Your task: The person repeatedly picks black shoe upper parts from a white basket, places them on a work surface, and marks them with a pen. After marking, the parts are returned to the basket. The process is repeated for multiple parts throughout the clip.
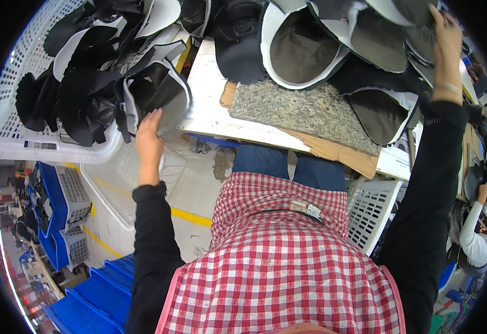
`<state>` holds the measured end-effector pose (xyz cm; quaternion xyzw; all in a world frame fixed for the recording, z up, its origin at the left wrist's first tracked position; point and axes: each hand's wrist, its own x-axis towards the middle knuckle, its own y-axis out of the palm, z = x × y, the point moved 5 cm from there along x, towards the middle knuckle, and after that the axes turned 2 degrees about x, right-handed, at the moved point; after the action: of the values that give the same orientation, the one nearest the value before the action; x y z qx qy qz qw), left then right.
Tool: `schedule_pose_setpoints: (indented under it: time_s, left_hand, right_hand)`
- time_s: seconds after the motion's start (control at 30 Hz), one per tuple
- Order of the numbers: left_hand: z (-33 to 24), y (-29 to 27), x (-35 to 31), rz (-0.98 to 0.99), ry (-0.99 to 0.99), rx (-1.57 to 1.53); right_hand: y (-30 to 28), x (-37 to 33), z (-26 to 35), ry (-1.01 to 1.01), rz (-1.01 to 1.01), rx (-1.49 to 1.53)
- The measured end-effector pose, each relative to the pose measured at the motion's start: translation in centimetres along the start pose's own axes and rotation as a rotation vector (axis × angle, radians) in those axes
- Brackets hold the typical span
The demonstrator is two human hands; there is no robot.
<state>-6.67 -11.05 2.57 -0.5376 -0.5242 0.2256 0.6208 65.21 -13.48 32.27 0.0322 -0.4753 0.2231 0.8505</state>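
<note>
Black, leather-like curved pieces (90, 97) with white edging are lying heaped in a white perforated plastic basket (79, 154) on the person's left. At the basket's near right corner, a black-and-white cupped piece with a grey lining (172, 100) is sitting with its hollow side showing, and the bare left hand (149, 133) is touching its near edge, fingers lapping over the rim; whether the thumb is pinching from below, I cannot tell.

Across the white tabletop (207, 106), more white-rimmed cupped pieces with brown-grey linings (305, 50) are overlapping along the far side. At the right end of that pile, the bare right hand (446, 39) is reaching up beside a pale-edged grey piece (413, 12), fingertips pointing away; whether it is gripping anything, I cannot tell.

Between the hands, a flat speckled grey stone slab (299, 114) is lying on a torn sheet of brown cardboard (346, 157), whose edge is showing along the near side. Below, the person is wearing a red-and-white checked apron (282, 250). Blue plastic crates (96, 295) are standing at the lower left, and farther off on the right a co-worker in a white sleeve (474, 236) is raising one hand.
</note>
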Motion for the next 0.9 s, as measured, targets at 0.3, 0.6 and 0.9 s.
schedule_pose_setpoints:
  time_s: [0.3, 0.6, 0.9]
  left_hand:
    - [-9.4, -12.3, 16.0, -0.566, -0.220, -0.467]
    - [-28.3, 3.6, 8.6, 0.539, 0.422, -0.560]
    - [-31.2, 6.4, 10.0, 0.120, 0.386, -0.467]
  right_hand:
    - [-3.9, -18.3, 8.4, -0.191, 0.113, 0.407]
    - [1.9, -33.3, 8.5, 0.552, 0.665, 0.669]
    - [4.5, -36.4, 5.5, 0.676, 0.624, 0.640]
